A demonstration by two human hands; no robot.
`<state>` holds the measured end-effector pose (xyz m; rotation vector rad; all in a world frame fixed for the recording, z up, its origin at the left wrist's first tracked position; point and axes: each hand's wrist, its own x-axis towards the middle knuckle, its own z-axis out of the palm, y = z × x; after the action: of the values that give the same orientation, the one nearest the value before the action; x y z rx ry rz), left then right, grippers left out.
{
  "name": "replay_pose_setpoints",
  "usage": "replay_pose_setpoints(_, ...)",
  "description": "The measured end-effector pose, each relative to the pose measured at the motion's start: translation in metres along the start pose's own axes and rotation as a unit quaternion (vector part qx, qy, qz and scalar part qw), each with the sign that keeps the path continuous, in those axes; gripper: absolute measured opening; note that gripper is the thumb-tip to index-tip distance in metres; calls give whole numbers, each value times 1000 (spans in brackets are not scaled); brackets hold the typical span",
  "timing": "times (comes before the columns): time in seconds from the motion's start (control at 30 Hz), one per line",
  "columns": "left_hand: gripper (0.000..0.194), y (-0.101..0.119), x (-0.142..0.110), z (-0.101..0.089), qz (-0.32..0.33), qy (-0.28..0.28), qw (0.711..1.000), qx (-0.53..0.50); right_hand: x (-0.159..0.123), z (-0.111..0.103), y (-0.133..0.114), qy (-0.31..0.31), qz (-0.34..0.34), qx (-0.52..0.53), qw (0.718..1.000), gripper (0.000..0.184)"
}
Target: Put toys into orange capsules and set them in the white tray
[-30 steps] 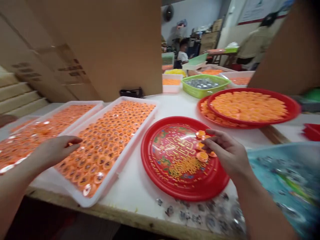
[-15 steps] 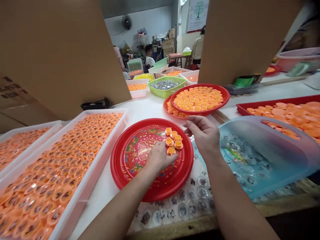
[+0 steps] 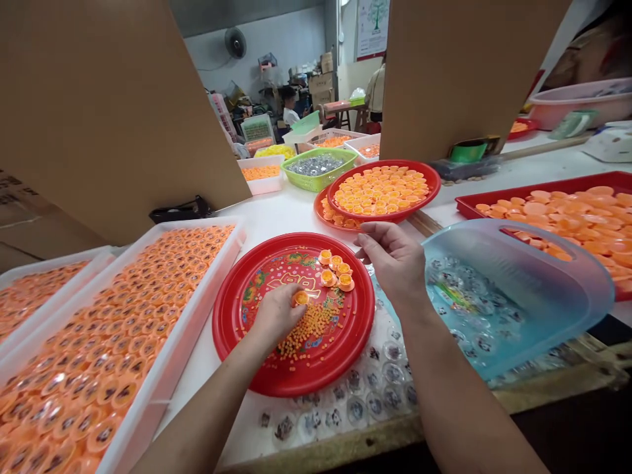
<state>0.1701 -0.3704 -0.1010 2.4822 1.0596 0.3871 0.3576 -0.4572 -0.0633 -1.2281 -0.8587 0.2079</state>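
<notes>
Your left hand (image 3: 276, 315) pinches orange cup (image 3: 301, 299) above round red tray (image 3: 232, 329); your right hand (image 3: 395, 260) near rim, fingers curled, can't tell if holding.

A narrow lane of bare counter (image 3: 266, 214) is being left between the long white tray (image 3: 180, 342) on the left and the round red plate (image 3: 227, 316). The plate's left half is being partly covered by the left hand (image 3: 276, 315). On the right, sideways passage is being blocked by the blue basin (image 3: 587, 289), and farther off by the stacked red dishes (image 3: 433, 184). At the far side, reach is being limited by cardboard panels (image 3: 113, 118).
</notes>
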Motion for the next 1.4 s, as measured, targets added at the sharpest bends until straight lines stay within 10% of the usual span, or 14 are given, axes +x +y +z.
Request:
replay_pose_setpoints(0.17,32,-14,-11,-4,-63,-12,991,-119,-2,-2,9,-37,16,-24,999,21)
replay_pose_setpoints(0.33,37,-11,-24,-12,-101,-42,890,-443,-25,-44,9,-129,19,-170,977,12)
replay_pose_setpoints(0.53,35,-18,-27,-10,-98,-31,888,-449,-60,-89,-5,-414,12,-412,812,13)
replay_pose_setpoints(0.73,43,-29,-34,-12,-117,-74,895,-425,-70,-80,2,-466,48,-496,731,27)
replay_pose_setpoints(1.23,32,-21,-37,-4,-75,-119,868,-476,-53,-84,-1,-353,148,-375,844,6)
replay_pose_setpoints(1.4,40,-15,-40,3,-107,-159,802,-566,-51,-41,-14,-326,101,-289,895,20)
